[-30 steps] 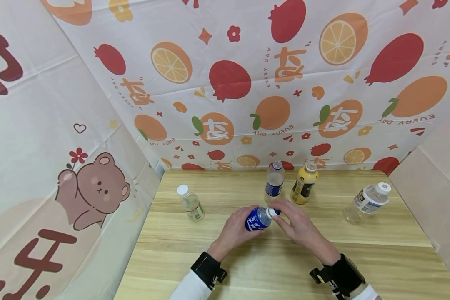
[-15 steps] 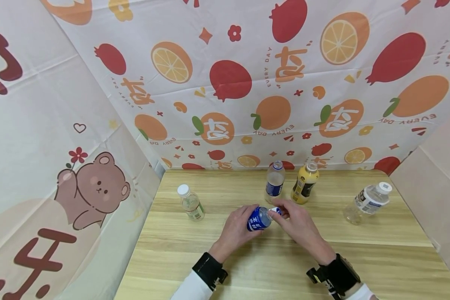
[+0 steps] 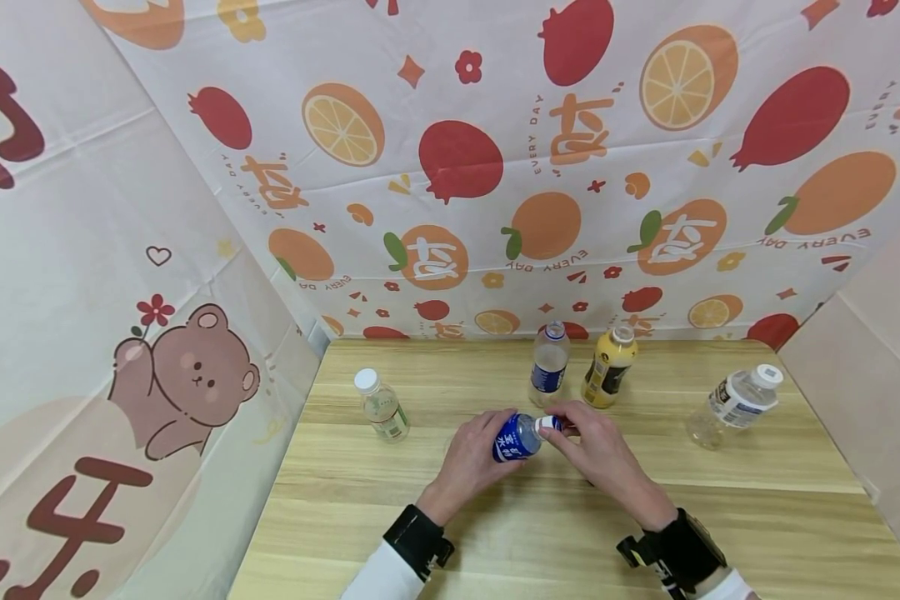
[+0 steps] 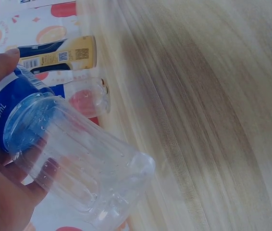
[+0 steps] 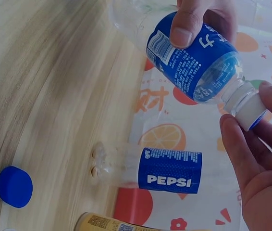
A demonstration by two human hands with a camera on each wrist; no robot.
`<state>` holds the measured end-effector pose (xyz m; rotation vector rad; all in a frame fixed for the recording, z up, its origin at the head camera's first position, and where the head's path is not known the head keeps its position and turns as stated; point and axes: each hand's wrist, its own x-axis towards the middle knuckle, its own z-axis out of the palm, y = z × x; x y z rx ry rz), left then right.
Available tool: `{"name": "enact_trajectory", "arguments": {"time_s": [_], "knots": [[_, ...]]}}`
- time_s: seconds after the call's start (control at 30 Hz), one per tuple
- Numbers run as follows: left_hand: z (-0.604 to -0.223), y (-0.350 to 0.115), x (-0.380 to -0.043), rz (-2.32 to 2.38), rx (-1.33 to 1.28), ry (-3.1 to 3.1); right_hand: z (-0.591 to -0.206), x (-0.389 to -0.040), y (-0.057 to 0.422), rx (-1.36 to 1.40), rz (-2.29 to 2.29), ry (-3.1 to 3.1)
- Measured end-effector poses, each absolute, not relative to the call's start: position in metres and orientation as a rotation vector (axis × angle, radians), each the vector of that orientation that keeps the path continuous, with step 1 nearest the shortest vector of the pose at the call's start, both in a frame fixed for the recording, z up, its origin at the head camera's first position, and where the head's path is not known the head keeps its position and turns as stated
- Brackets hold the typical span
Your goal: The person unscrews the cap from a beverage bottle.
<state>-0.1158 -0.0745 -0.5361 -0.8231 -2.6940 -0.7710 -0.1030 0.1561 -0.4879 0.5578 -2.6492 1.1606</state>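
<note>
My left hand (image 3: 471,458) grips a clear plastic water bottle (image 3: 516,439) round its blue label, holding it tilted with the neck toward my right hand. At that neck, thumb and fingers of my right hand (image 3: 603,450) pinch a white bottle cap (image 5: 249,113) with blue on its end. Droplets cling inside the clear lower part of the bottle in the left wrist view. Behind the hands stands an uncapped Pepsi bottle (image 3: 548,371) with a blue label. A loose blue cap (image 5: 15,186) lies on the table in the right wrist view.
Right of the Pepsi bottle stands a yellow-labelled bottle (image 3: 610,367). A small clear bottle with a white cap (image 3: 382,408) is at the left, and another white-capped clear bottle (image 3: 735,407) at the right. A fruit-print cloth (image 3: 495,233) hangs behind the wooden table (image 3: 532,550).
My right fingers have shifted their hold round the white cap, covering more of it than a second ago. The left hand and the bottle stay almost where they were.
</note>
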Motion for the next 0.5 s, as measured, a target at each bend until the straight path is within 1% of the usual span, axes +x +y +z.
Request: {"name": "enact_trajectory", "arguments": {"time_s": [0.5], "knots": [[-0.5370, -0.0769, -0.1165, -0.813, -0.804, -2.741, -0.4857, -0.1027, 0.1590, 0.768, 1.142, -2.582]]}}
